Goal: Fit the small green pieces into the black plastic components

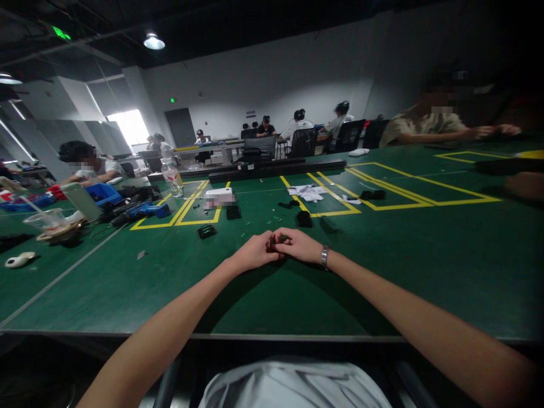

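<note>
Over the middle of the green table, my left hand (255,252) and my right hand (301,245) meet at the fingertips. Both have their fingers curled and pressed together; what lies between them is dark or hidden and too small to make out. A metal watch band (324,256) circles my right wrist. Just beyond the hands are small green scraps (277,219) and a black block-like part (304,219). To the left lie a black holder with green pieces (207,231) and another black slotted part (233,212).
White papers (308,193) and a white box (219,196) lie farther back. A plastic bottle (171,178), a blue power tool (147,211) and a cup (47,220) crowd the left. A co-worker (429,122) sits far right, another (91,164) at left. Yellow tape outlines mark the table.
</note>
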`<state>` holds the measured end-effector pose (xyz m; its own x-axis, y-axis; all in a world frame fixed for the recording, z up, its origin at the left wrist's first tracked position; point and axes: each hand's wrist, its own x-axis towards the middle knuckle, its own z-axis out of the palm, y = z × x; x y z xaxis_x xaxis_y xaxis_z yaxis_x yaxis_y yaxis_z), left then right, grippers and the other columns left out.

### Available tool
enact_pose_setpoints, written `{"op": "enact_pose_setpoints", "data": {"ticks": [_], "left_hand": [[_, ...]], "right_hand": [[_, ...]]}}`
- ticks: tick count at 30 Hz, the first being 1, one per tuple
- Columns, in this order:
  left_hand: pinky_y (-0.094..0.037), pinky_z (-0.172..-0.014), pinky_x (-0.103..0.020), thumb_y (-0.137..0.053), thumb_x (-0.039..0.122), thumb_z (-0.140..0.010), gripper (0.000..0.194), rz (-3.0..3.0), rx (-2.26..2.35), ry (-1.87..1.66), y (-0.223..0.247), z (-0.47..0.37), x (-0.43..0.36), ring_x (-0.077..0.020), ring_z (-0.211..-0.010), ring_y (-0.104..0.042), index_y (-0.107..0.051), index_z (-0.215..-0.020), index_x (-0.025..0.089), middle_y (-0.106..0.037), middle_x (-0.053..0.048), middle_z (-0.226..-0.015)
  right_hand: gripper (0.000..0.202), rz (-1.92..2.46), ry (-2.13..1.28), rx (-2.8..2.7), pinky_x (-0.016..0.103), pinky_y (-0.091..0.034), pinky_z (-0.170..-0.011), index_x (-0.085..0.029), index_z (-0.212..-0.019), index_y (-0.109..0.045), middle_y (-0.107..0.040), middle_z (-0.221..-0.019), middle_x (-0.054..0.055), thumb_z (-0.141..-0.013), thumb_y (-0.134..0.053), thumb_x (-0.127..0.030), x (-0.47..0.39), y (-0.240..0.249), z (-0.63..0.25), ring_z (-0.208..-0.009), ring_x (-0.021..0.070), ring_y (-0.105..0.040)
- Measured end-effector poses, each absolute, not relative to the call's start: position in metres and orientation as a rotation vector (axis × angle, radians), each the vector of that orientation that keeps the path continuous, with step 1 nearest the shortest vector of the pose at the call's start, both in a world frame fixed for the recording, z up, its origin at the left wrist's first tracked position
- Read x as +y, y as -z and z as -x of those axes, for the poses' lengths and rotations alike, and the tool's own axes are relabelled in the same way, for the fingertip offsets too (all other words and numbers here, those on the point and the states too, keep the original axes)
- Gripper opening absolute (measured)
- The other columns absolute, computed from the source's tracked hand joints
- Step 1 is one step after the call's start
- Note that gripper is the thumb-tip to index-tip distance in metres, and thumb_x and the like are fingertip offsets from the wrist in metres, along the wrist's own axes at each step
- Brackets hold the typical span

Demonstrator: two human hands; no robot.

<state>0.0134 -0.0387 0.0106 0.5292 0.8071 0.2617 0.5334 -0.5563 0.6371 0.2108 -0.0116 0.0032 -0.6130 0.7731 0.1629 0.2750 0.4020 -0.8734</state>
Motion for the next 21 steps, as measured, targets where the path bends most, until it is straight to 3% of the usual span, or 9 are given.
{"op": "enact_pose_setpoints", "data": {"ticks": [8,21], "left_hand": [[-0.038,-0.059,-0.023,-0.071,0.036,-0.076,0.033,-2.296,1.109,-0.752,-0.0089,-0.0128,-0.0369,-0.0155,-0.072,-0.060,-0.050,-0.095,0.018,-0.064,-0.001,-0.084],[-0.039,-0.061,-0.023,-0.069,0.035,-0.078,0.031,-2.311,1.076,-0.763,-0.0100,-0.0121,-0.0371,-0.0153,-0.073,-0.060,-0.048,-0.095,0.019,-0.064,-0.001,-0.085]], "right_hand": [[0.013,0.824,-0.991,-2.147,0.028,-0.048,-0.065,-0.018,-0.089,-0.054,-0.060,-0.093,0.003,-0.083,-0.063,-0.025,-0.0165,-0.0059,-0.2077,-0.072,0.0143,-0.058],[0.009,0.828,-0.809,-2.228,0.029,-0.046,-0.067,-0.019,-0.088,-0.055,-0.059,-0.092,0.004,-0.082,-0.061,-0.021,-0.0215,-0.0102,-0.2080,-0.073,0.0155,-0.056]]}}
